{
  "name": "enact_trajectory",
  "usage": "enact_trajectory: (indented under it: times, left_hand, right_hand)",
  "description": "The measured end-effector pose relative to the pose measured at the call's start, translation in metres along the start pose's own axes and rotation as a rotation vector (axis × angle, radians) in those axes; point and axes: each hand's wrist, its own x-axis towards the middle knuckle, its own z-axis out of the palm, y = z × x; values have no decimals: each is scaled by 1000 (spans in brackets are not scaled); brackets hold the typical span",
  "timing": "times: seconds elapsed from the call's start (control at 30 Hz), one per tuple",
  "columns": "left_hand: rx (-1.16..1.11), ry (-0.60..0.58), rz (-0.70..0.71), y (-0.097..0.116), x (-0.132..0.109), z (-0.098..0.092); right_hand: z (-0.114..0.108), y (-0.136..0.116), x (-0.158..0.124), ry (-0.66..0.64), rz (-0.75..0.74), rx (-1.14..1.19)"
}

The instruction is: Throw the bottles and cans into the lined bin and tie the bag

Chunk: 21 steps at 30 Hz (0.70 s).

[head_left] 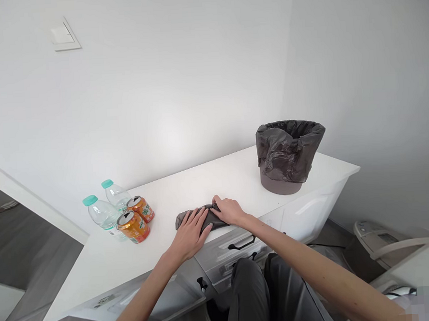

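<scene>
A dark grey plastic garbage bag (211, 221), folded into a narrow strip, lies at the front edge of the white cabinet top. Across its left part my left hand (190, 235) rests flat, palm down, fingers stretched out. My right hand (229, 211) has its fingers curled at the bag's right end, with the thumb and fingertips closed on the plastic; part of the bag is hidden under both hands. To the left stand two orange drink cans (134, 227) and two clear plastic bottles (103, 214) with teal caps.
A brown trash bin (281, 185) lined with a dark bag stands on the right of the cabinet top (237, 171). Drawers with black handles (241, 243) face my knees. A white wall runs behind, and a pale appliance (379, 240) sits low at the right.
</scene>
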Motion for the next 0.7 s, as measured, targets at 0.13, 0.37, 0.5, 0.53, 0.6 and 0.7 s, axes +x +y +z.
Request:
enact_trajectory:
  times: [0.13,0.37,0.5,0.53,0.6,0.7]
  left_hand:
    - [-50,-16,-24,-11,-2,16]
    - [-72,-24,69,-26,-10,24]
    - [-83,-26,71,-46,-28,14]
    - [-87,-32,54,-50,-34,10]
    - [-114,-34,10,-55,-44,3]
    - [-225,23,-96,-57,-52,-6]
  right_hand:
    - [6,-13,-13,228,-38,-26]
    - [35,-53,-55,200,-213,91]
    - [38,-44,-56,103,-142,125]
    - [39,-40,-53,91,-137,116]
    - [40,-37,-48,71,-137,101]
    - [47,-50,-48,110,-100,97]
